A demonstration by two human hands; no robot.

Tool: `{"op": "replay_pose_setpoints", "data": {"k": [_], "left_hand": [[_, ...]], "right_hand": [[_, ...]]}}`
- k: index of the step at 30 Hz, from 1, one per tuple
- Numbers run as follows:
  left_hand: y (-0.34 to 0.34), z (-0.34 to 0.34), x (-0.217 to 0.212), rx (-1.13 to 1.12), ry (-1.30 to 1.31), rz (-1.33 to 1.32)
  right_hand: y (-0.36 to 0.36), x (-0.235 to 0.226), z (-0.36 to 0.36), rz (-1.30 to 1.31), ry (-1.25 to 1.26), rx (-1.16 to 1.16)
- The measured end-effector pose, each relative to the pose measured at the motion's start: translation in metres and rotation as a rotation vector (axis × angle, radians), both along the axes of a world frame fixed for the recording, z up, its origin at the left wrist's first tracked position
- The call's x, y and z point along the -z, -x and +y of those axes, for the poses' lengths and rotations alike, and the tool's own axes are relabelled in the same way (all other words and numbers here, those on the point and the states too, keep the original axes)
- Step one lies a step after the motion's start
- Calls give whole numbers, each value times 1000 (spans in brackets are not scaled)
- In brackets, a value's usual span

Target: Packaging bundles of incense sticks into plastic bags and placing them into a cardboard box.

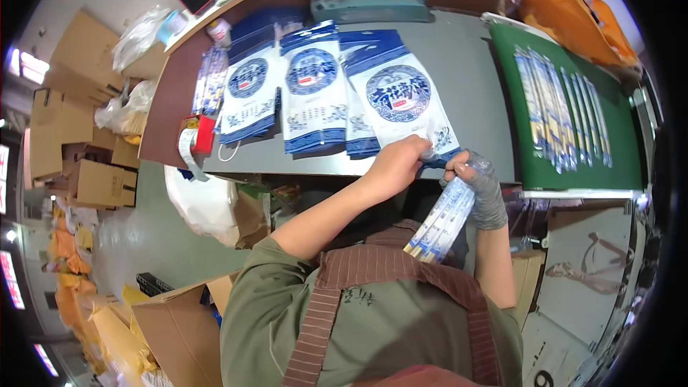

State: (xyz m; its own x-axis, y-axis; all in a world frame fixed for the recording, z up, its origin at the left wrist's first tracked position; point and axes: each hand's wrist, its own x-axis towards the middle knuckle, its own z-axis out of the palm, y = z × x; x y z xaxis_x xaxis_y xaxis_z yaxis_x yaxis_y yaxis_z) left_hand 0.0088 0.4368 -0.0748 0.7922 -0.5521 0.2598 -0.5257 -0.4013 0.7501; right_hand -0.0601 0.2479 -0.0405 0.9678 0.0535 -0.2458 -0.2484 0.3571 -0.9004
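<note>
My left hand (396, 169) is closed on the near bottom edge of a white and blue printed pouch (398, 94). That pouch lies tilted on the table with a round blue pattern on its front. My right hand (483, 192), in a grey covering with bare fingertips, grips a bundle of wrapped chopsticks (442, 221). The bundle slants down toward my apron, pale wooden ends lowest. My right fingertips are close to the pouch's near edge; whether they touch it I cannot tell. Left of it lie stacks of similar pouches, a middle stack (313, 86) and a left stack (249, 87).
A green mat (625, 136) on the right bears rows of wrapped chopsticks (548, 111). At the back of the grey table (469, 64) stands a long teal stapler-like tool (369, 6). Further left are wrapped sticks (211, 80), a red tape dispenser (203, 135) and cardboard boxes (106, 183).
</note>
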Motion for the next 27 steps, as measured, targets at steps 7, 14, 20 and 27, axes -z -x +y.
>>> {"op": "replay_pose_setpoints", "data": {"k": [7,14,20,27], "left_hand": [[-4,-27,1,-34,-76,305],[-10,0,42,73,138,388],[11,-9,33,-313,198,311],[43,11,-9,69,170,-725]], "right_hand": [[1,3,-4,-176,-49,-5],[-31,24,28,-312,-114,-133],[-44,84,23,-283,429,12],[30,44,30,-110,288,-128]]}}
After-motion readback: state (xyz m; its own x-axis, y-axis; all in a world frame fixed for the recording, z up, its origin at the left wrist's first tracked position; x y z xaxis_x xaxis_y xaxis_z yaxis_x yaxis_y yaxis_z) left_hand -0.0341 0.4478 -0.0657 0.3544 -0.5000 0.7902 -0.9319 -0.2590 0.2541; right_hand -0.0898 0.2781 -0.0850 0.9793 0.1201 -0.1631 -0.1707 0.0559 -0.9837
